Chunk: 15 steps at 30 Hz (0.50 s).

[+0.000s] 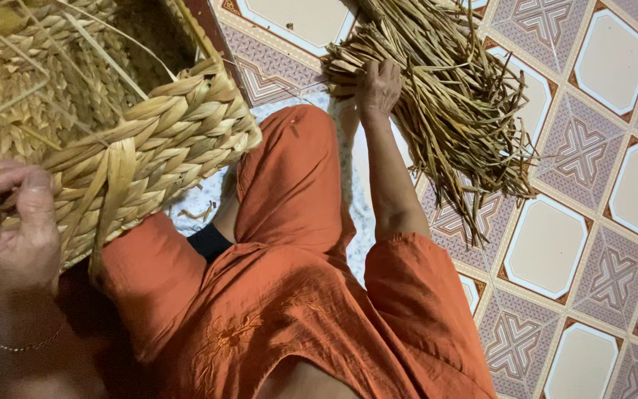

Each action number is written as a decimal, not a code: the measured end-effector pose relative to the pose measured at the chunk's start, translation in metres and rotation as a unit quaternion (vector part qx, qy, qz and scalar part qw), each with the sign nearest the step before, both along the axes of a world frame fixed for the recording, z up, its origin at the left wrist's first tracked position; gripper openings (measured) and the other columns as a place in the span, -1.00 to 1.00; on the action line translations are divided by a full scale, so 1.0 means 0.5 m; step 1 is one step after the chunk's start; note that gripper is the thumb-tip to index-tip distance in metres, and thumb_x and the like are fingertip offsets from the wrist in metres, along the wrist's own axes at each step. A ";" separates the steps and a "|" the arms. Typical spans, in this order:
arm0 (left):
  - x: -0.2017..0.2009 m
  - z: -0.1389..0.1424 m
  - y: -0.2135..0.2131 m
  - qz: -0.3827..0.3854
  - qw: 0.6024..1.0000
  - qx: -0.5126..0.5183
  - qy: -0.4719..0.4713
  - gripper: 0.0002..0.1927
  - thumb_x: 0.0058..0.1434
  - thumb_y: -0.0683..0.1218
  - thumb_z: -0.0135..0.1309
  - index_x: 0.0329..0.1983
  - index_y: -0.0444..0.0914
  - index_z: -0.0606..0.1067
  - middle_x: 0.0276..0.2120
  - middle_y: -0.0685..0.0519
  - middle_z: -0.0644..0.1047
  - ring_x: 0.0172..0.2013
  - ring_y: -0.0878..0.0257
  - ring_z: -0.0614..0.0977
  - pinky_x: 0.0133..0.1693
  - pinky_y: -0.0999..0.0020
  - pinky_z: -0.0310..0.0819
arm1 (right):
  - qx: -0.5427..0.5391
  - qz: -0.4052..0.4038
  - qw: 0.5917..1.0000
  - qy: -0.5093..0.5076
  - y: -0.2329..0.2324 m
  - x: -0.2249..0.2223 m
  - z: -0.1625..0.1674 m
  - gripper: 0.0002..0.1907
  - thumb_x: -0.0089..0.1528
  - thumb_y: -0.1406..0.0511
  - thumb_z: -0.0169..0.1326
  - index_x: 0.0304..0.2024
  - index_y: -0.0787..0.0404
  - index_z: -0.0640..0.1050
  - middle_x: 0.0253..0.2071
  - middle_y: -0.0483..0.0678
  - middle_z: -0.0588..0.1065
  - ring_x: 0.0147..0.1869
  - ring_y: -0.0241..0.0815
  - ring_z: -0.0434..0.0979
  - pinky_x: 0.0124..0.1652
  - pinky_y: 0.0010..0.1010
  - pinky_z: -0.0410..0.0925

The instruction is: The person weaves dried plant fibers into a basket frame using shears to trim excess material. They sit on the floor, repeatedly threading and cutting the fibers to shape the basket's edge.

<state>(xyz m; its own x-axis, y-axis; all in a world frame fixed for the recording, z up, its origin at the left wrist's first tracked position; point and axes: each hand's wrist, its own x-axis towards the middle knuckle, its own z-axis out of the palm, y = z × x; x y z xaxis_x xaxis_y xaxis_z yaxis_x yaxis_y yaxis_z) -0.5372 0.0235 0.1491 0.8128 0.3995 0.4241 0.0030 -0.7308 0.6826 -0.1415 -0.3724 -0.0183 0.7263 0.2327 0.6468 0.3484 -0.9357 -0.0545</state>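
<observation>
While the basket (112, 125) is pinned on the lap by the left hand (9, 222), fingers clamped on its rim | right hand (379, 85) is laid on the straw bundle (437, 96) on the tiled floor (599, 222), fingers curled, grip on a strand can't be told | 1 long, unbroken strand is best pulled out w/ rim kept steady.

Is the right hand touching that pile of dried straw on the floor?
Touching. The head view shows the right hand resting on the pile of dried straw, fingers pressed into the strands with no gap.
</observation>
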 end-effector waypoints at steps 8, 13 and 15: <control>0.011 0.021 -0.016 -0.005 0.999 -0.039 -0.003 -0.95 0.60 -0.30 0.03 0.04 -0.43 0.43 0.04 -0.11 0.48 0.06 0.15 0.53 0.20 0.38 0.44 | 0.052 0.109 0.992 -0.018 0.093 -0.018 0.019 -0.89 -0.03 0.24 0.31 -0.44 -0.07 0.64 -0.29 -0.06 0.49 -0.22 -0.04 0.42 -0.38 -0.22 0.28; 0.003 0.026 -0.016 0.014 0.999 -0.028 0.011 -0.91 0.53 -0.28 0.00 0.04 -0.41 0.43 0.05 -0.08 0.48 0.03 0.18 0.54 0.17 0.37 0.44 | 0.104 0.232 0.956 0.146 0.229 -0.019 0.051 -0.78 0.22 0.19 0.31 -0.42 0.13 0.58 -0.45 -0.07 0.56 -0.37 -0.07 0.51 -0.26 -0.21 0.41; 0.003 0.027 -0.015 0.056 0.985 -0.162 0.023 -0.87 0.47 -0.20 0.08 0.00 -0.35 0.43 0.01 0.00 0.47 -0.09 0.25 0.56 0.05 0.39 0.48 | 0.218 0.145 0.873 0.411 0.298 -0.017 0.067 -0.93 0.31 0.25 0.10 -0.27 0.06 0.57 -0.29 -0.16 0.59 -0.34 -0.26 0.58 -0.30 -0.35 0.49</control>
<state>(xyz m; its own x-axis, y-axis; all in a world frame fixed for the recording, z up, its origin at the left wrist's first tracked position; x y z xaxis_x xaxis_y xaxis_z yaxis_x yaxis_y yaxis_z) -0.5360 0.0158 0.1626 0.7713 0.5959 0.2238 0.1076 -0.4685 0.8769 -0.1502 -0.2232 0.0150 0.9382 0.3461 0.0088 0.2439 -0.6425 -0.7265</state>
